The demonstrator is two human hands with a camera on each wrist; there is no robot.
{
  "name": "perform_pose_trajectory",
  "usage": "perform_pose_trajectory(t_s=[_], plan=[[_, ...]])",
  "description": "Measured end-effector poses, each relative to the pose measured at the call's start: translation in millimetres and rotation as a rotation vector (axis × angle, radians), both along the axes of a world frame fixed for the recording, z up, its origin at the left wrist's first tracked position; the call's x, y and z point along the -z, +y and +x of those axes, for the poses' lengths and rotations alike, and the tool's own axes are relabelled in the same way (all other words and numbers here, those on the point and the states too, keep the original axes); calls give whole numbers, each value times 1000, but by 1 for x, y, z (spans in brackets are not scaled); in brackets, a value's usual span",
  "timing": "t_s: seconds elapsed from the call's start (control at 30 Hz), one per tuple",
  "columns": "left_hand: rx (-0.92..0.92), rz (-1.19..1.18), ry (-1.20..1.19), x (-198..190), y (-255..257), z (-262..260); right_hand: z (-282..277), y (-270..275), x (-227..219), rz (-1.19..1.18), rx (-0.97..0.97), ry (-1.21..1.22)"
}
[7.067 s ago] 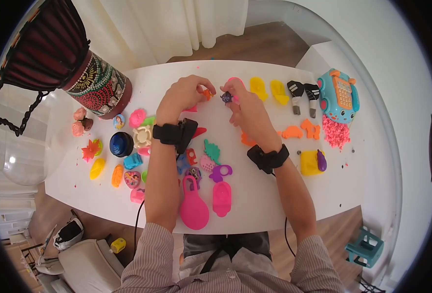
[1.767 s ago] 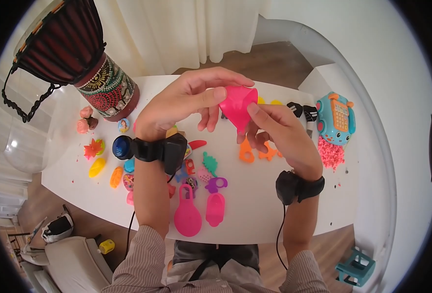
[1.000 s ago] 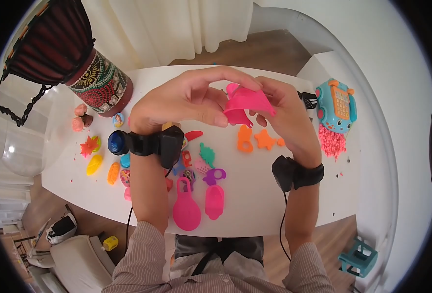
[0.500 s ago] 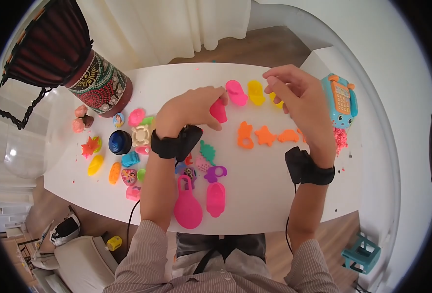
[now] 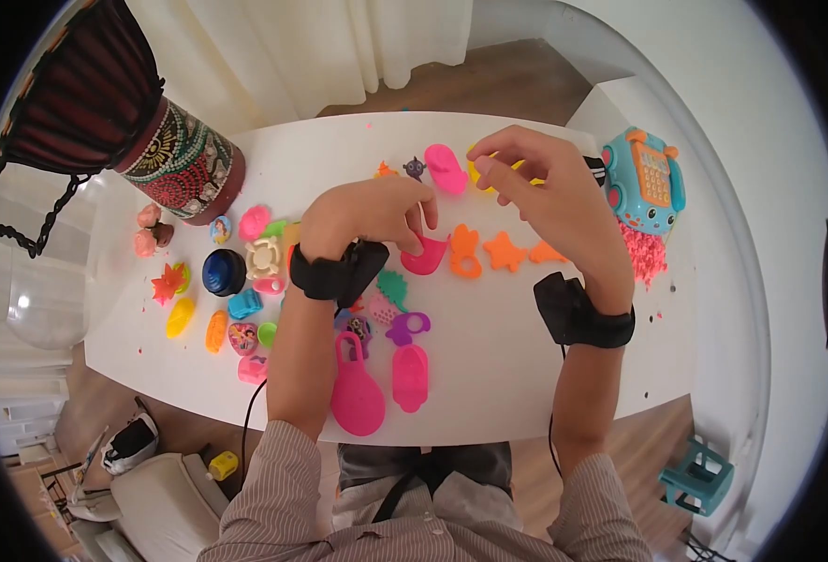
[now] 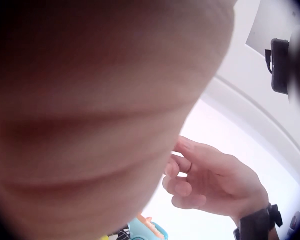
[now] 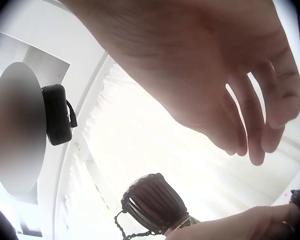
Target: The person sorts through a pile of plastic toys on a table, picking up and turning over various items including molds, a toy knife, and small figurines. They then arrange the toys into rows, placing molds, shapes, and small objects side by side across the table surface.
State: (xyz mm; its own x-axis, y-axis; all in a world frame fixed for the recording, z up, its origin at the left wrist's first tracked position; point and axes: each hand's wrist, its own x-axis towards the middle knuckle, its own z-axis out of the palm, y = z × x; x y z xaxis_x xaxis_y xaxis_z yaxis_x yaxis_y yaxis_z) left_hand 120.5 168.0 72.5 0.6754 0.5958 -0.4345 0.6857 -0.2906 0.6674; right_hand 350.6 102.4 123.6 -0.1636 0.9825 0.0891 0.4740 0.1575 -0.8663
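On the white table (image 5: 489,375), a pink piece (image 5: 425,259) lies rightward against the nearer left hand (image 5: 359,217), grip unclear, the right hand (image 5: 562,204) loosely open, empty.

Glossy dark-blue plastic-looking jar (image 5: 224,273)

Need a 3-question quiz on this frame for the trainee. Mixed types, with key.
1. Which of the person's hands is at the curved bright pink piece, just left of the flat orange rabbit-shaped piece?
A) The left hand
B) The right hand
C) Neither

2. True or false: the light-blue toy phone with an orange keypad has a heap of small pink crumbs right beside it.

3. Fill in: directly right of the rabbit-shaped piece lies another flat orange piece, shaped like a ____.

Key: 1. A; 2. true; 3. star
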Motion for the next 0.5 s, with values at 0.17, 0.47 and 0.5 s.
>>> perform_pose_trajectory(t_s=[0.17, 0.47, 0.5], plan=[[-51, -79, 1, -2, 2, -2, 0, 2, 12, 39, -90, -109], [-130, -84, -16, 2, 3, -5, -4, 3, 23, 12, -109, -121], [-123, -53, -28, 0, 3, -7, -5, 2, 24, 11, -102, -100]])
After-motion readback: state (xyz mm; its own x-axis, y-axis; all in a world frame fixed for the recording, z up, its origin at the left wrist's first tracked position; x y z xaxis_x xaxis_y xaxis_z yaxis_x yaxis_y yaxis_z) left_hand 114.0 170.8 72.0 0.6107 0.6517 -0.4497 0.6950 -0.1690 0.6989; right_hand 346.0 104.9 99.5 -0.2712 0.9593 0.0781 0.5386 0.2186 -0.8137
